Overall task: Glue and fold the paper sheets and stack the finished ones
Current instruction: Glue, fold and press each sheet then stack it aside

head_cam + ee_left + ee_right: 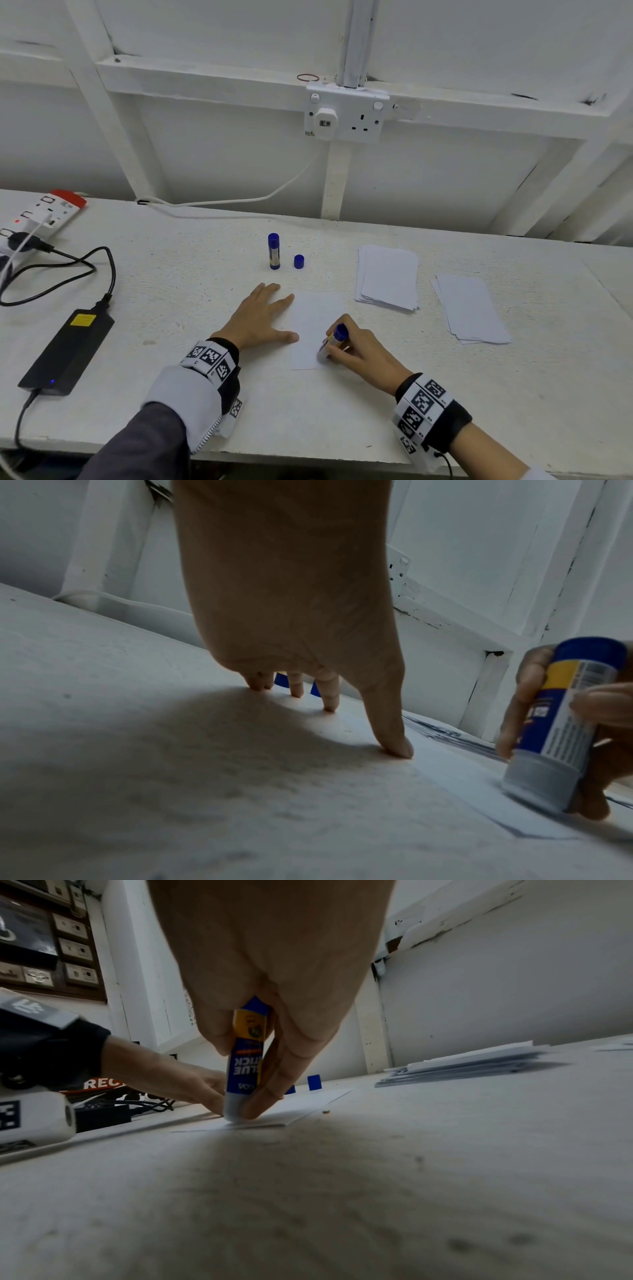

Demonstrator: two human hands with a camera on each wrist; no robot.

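Between the two hands, from the head camera, a single white paper sheet [317, 329] is seen lying flat, long axis running away from the person; its left edge is pinned by the flat, spread left hand [260, 320]. From the left wrist camera, those straight fingers [394, 723] are shown pressing down. From the right wrist camera, the right hand [274, 988] is seen clamped on a blue-and-yellow glue stick [245, 1064], tip on the sheet's near end.

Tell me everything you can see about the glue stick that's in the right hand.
The glue stick is a small cylinder, apparently plastic, with a blue body, a yellow band, a printed label reading "GLUE STICK", and a pale grey collar at its working end. It is uncapped and turned blue base up, tilted, its grey end pressed onto the single paper sheet near the near edge. The right hand grips it by the barrel with curled fingers. A loose blue cap stands farther back on the table.
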